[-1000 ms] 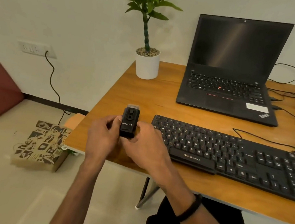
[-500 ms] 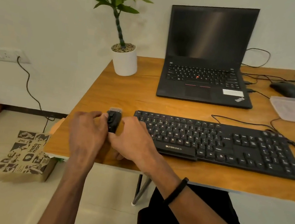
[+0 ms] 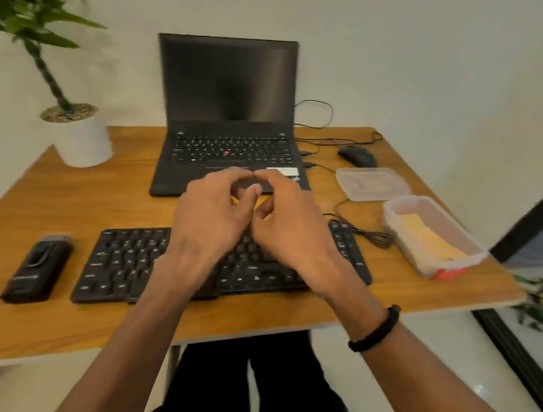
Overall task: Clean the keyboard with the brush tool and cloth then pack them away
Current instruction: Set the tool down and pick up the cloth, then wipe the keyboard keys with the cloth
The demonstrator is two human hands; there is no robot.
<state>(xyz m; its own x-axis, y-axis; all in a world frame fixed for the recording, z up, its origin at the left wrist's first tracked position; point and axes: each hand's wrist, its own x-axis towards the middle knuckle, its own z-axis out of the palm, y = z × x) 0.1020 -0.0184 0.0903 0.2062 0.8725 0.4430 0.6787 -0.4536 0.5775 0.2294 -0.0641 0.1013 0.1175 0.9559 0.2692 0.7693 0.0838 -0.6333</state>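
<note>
Holding a yellow cloth (image 3: 430, 238), the clear tub (image 3: 458, 229) (lid (image 3: 373, 184) beside)

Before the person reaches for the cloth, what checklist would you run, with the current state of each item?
1. Brush tool set down on the table, left of the keyboard: ok.
2. Left hand free: ok, fingers loosely curled, holding nothing.
3. Right hand free: ok.
4. Cloth within view: ok, yellow, in the open plastic container.
5. Container lid off: ok, beside it.
6. Keyboard brushed clean: cannot tell, blurred.
</note>
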